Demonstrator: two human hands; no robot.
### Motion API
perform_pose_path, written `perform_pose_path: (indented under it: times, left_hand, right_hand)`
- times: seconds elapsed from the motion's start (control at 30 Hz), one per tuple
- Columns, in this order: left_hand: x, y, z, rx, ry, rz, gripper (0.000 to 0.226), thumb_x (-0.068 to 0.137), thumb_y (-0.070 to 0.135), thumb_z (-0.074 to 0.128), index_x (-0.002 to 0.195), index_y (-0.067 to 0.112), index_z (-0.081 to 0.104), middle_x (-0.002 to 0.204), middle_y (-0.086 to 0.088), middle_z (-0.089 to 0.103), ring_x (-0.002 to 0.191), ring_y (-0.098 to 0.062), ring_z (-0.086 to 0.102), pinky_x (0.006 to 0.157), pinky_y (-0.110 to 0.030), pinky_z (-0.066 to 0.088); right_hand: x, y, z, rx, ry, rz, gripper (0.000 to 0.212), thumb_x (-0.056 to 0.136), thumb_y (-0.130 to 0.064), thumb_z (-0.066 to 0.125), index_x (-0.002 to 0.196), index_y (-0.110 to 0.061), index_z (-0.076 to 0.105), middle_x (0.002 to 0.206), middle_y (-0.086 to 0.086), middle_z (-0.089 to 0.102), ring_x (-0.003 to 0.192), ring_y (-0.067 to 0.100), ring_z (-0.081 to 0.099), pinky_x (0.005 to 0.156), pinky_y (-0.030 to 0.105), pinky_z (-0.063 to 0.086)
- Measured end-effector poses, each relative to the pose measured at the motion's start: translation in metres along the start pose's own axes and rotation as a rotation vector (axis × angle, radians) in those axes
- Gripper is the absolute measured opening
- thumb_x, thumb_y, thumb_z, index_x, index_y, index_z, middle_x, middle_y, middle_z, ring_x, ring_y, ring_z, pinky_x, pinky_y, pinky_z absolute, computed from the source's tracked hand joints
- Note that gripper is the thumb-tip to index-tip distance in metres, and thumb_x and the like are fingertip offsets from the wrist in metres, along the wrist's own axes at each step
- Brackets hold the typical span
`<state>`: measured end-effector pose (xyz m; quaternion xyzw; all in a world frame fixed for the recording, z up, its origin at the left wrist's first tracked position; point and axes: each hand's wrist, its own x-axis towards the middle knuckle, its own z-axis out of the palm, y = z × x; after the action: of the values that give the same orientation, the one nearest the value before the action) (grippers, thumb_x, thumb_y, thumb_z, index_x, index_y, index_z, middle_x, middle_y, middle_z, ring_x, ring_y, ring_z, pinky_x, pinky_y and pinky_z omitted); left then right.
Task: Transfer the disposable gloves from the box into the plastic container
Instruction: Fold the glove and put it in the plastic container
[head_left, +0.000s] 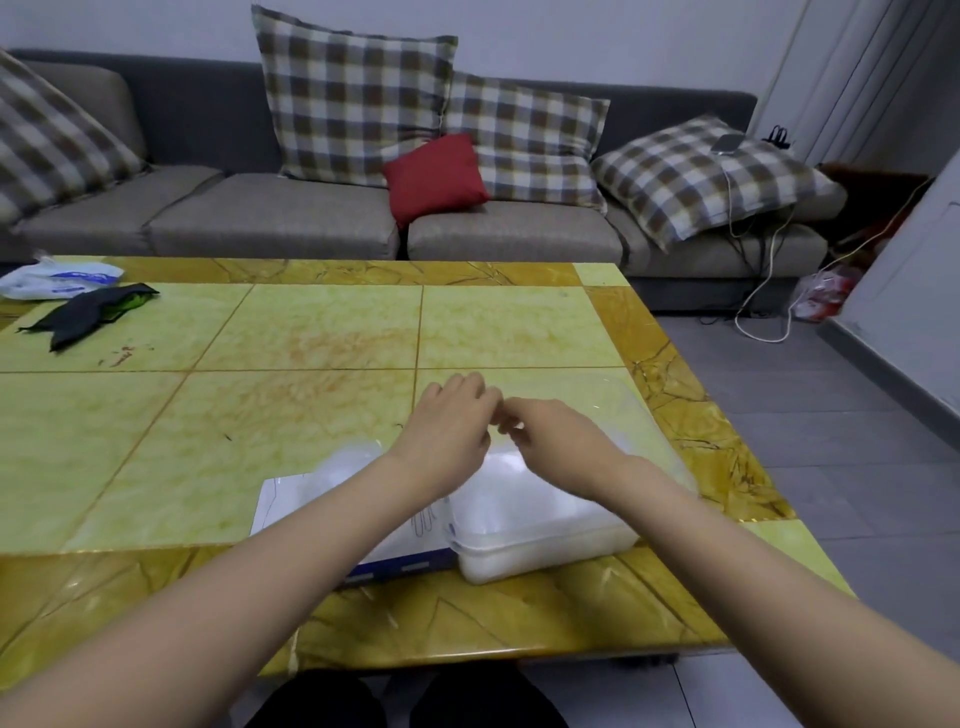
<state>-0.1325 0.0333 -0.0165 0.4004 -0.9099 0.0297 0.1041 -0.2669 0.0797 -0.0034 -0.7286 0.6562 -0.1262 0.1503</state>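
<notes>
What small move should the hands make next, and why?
Probably lower the left hand and right hand into the container and release: their pinched fingertips meet just above it, perhaps on a clear glove I cannot see.

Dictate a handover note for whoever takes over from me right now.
Left hand and right hand: fingers curled, fingertips meeting over the clear plastic container; a pinched glove cannot be confirmed.
White-and-blue cardboard glove box lies on the yellow tiled table, the container beside it on its right.
Done: translucent white disposable gloves fill the container.
Left: more seem to remain at the box opening.
</notes>
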Motion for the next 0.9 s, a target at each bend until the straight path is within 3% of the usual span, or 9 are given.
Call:
perform_pose_path:
  times: [0.07, 0.17, 0.27, 0.37, 0.5, 0.73, 0.83, 0.9]
  left_hand:
    - [-0.018, -0.013, -0.004, -0.049, 0.076, -0.088, 0.025, 0.091, 0.014, 0.044, 0.116, 0.018, 0.048, 0.116, -0.001, 0.046, 0.109, -0.02, 0.04, 0.087, -0.03, 0.028]
    - [-0.045, -0.036, -0.004, -0.032, -0.028, -0.274, 0.027, 0.092, 0.029, 0.045, 0.118, 0.02, 0.044, 0.118, -0.002, 0.043, 0.112, -0.022, 0.038, 0.09, -0.034, 0.03]
    - [-0.068, -0.057, 0.002, -0.003, -0.228, -0.412, 0.035, 0.092, 0.04, 0.045, 0.122, 0.021, 0.04, 0.125, -0.003, 0.041, 0.117, -0.025, 0.039, 0.092, -0.04, 0.035]
    - [-0.083, -0.076, 0.008, -0.107, -0.3, -0.461, 0.035, 0.093, 0.032, 0.049, 0.124, 0.018, 0.041, 0.124, -0.004, 0.05, 0.113, -0.024, 0.047, 0.088, -0.038, 0.044]
    - [-0.091, -0.089, 0.009, -0.233, -0.236, -0.492, 0.018, 0.095, 0.021, 0.049, 0.109, 0.014, 0.058, 0.11, -0.005, 0.063, 0.1, -0.022, 0.057, 0.077, -0.032, 0.045]
    - [-0.09, -0.092, 0.001, -0.488, 0.012, -0.476, 0.012, 0.096, 0.012, 0.047, 0.088, 0.015, 0.056, 0.089, -0.003, 0.06, 0.072, -0.013, 0.049, 0.059, -0.025, 0.036]
    - [-0.095, -0.093, 0.005, -0.504, -0.092, -0.412, 0.007, 0.093, 0.023, 0.056, 0.099, 0.019, 0.056, 0.103, 0.0, 0.06, 0.089, -0.014, 0.055, 0.077, -0.026, 0.046]
    - [-0.101, -0.093, 0.014, -0.477, -0.249, -0.385, 0.033, 0.087, 0.031, 0.064, 0.116, 0.021, 0.053, 0.119, 0.004, 0.054, 0.109, -0.013, 0.052, 0.091, -0.027, 0.044]
  right_hand:
    - [-0.006, -0.023, 0.01, 0.066, 0.118, -0.082, 0.037, 0.094, -0.001, 0.04, 0.126, -0.014, 0.054, 0.124, 0.002, 0.059, 0.113, 0.018, 0.055, 0.092, 0.033, 0.045]
    - [-0.01, -0.057, 0.029, 0.114, 0.167, -0.199, 0.035, 0.093, -0.001, 0.042, 0.125, -0.012, 0.053, 0.122, 0.003, 0.056, 0.112, 0.018, 0.053, 0.089, 0.031, 0.044]
    - [-0.006, -0.083, 0.05, 0.124, 0.076, -0.241, 0.038, 0.093, 0.0, 0.045, 0.129, -0.011, 0.048, 0.125, 0.007, 0.052, 0.11, 0.024, 0.054, 0.088, 0.038, 0.045]
    - [0.0, -0.099, 0.072, -0.033, -0.081, -0.179, 0.045, 0.093, -0.001, 0.046, 0.137, -0.008, 0.038, 0.135, 0.01, 0.045, 0.114, 0.03, 0.053, 0.089, 0.038, 0.045]
    - [0.005, -0.107, 0.091, -0.368, -0.194, -0.171, 0.036, 0.094, -0.005, 0.048, 0.129, -0.002, 0.037, 0.127, 0.016, 0.047, 0.112, 0.033, 0.053, 0.072, 0.034, 0.035]
    - [0.014, -0.097, 0.087, -0.285, -0.15, -0.055, 0.024, 0.096, -0.018, 0.05, 0.117, -0.006, 0.049, 0.119, 0.014, 0.053, 0.104, 0.033, 0.057, 0.079, 0.037, 0.043]
    - [0.013, -0.089, 0.086, -0.229, -0.103, -0.044, 0.017, 0.098, -0.02, 0.048, 0.111, -0.01, 0.054, 0.113, 0.011, 0.056, 0.095, 0.03, 0.059, 0.079, 0.038, 0.046]
    - [0.012, -0.087, 0.087, -0.137, -0.047, -0.049, 0.02, 0.098, -0.014, 0.047, 0.117, -0.012, 0.05, 0.12, 0.008, 0.052, 0.093, 0.028, 0.058, 0.076, 0.036, 0.046]
